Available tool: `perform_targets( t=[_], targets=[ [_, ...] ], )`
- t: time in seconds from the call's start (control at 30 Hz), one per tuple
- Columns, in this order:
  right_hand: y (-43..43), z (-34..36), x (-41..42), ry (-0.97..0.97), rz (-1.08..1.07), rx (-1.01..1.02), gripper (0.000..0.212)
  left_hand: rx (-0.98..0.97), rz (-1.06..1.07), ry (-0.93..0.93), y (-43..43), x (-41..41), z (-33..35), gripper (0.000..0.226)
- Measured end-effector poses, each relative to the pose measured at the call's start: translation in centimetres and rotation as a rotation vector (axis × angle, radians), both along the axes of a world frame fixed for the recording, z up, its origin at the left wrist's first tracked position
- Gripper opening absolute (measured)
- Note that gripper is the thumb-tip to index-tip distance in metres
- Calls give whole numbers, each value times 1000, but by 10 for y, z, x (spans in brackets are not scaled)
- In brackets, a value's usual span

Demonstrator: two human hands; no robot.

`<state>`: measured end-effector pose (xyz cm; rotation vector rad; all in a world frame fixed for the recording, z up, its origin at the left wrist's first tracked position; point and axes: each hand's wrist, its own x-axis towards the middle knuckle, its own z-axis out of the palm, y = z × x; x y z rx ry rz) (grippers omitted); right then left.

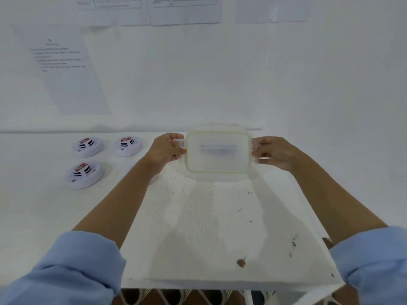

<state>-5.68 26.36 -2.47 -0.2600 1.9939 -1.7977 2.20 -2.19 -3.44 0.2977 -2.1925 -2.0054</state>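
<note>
White painted table (209,227) fills the lower and middle frame. Its surface is matte, scuffed and scratched through the centre, with dark specks toward the right and one brown chipped spot (241,262) near the bottom edge. Behind it stands a plain white wall (308,84). A printed sheet (66,73) is stuck on at the upper left, and more sheets (185,9) run along the top edge; the text is too blurred to read. At middle left of the table lie three round white plastic discs (88,147) (127,146) (84,175), low and domed, each with a red, black and white label on top. They sit two in a row and one below, apart from each other.

Just above frame centre, at the far side of the table, is a clear container (218,151). It is rectangular with rounded corners, of cloudy translucent plastic, with a pale green seal around its lid and a smeared dark label in the middle. Whether it rests on the table or is lifted cannot be told.

The left hand (165,150) grasps the container's left short end, fingers curled round the clip flap. The right hand (275,153) grips the right end in the same way. Forearms are bare, with rolled light blue fabric sleeves (72,267) at the bottom corners.
</note>
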Motion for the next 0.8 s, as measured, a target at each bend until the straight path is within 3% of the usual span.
perform_targets(
  t=[0.2, 0.5, 0.7, 0.8],
  targets=[
    [15, -9, 25, 70, 32, -64, 31, -195, -176, 97, -7, 37, 4, 34],
    [23, -53, 73, 336, 36, 53, 42, -605, -341, 135, 3, 74, -35, 35],
    [21, -83, 77, 479, 5, 271, 44, -875, -438, 206, 5, 69, -60, 29],
    [24, -89, 71, 600, 104, 490, 50, -947, -512, 149, 5, 62, -62, 39]
  ],
)
